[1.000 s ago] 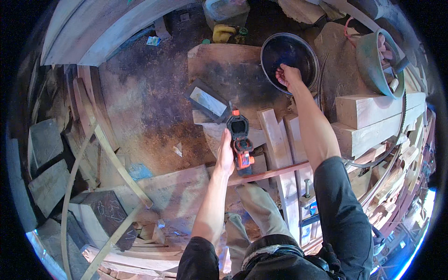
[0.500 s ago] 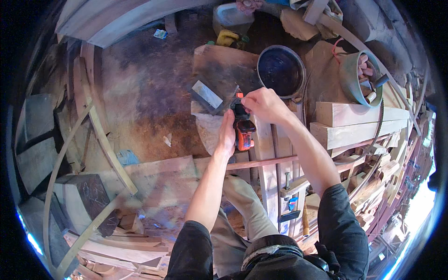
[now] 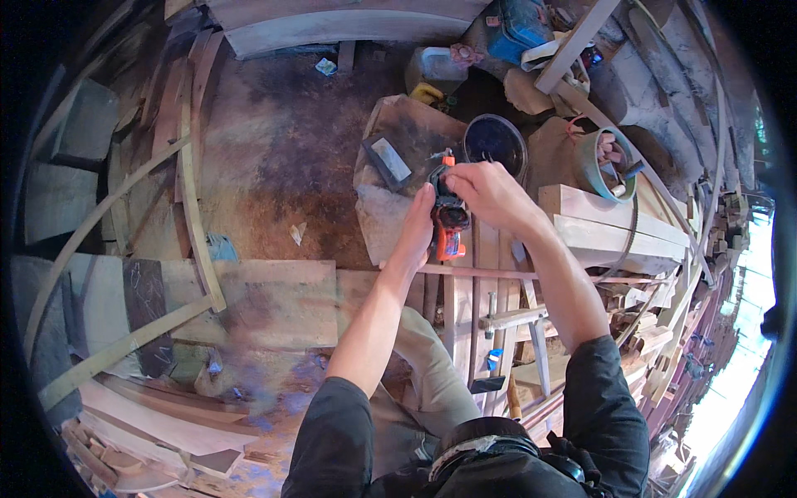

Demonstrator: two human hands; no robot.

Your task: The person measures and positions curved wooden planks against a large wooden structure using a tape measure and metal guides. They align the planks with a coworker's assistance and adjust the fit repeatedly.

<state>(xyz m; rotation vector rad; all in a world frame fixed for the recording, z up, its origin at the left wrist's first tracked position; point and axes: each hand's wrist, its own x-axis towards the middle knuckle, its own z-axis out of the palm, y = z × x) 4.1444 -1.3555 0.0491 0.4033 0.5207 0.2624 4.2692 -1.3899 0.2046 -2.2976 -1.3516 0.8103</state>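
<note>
In the middle of the view, an orange and black chalk line reel, as it looks, is held upright in the picture, its orange tip pointing away from me. My left hand is closed along its left side, the fingers partly hidden behind the body. The right hand pinches at the black upper part, just below the orange tip; what exactly lies between those fingertips is hidden. Just beyond the left hand, a grey rectangular block with a pale top lies on a stained board.
A dark round basin stands beyond my right hand. Right of it are a green bucket of wood offcuts and stacked squared timbers. Curved wooden strips lean at left. A clamp sits on planks near my leg.
The view has shifted, so more of the far floor and containers shows. Both hands still hold the reel, now slightly right in the picture, and the right fingers have moved slightly on its upper part.
</note>
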